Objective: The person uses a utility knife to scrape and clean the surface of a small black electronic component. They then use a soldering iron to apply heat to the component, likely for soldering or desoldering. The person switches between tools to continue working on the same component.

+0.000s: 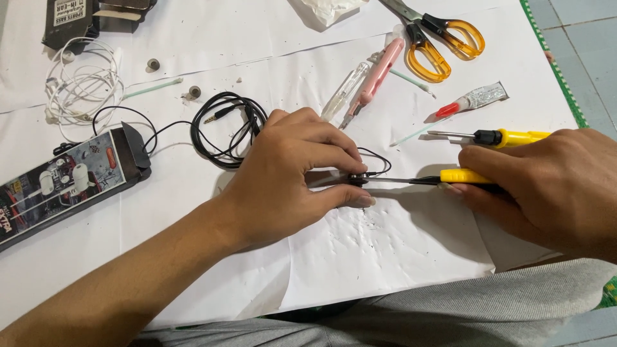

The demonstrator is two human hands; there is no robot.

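My left hand (289, 177) presses down on a small black earbud (357, 179) on the white paper, thumb and fingers pinching it. Its thin black cable (222, 125) loops away to a coil at the left. My right hand (540, 189) grips a yellow-handled screwdriver (463, 176). The screwdriver's black shaft points left, with its tip at the earbud.
A second yellow screwdriver (508, 136), a glue tube with a red cap (472, 101), orange-handled scissors (437, 42), a pink tool (376, 74) and a clear pen-like tool (344, 93) lie behind. White earphones (83, 83) and an earphone package (64, 180) sit left. Tiled floor shows at right.
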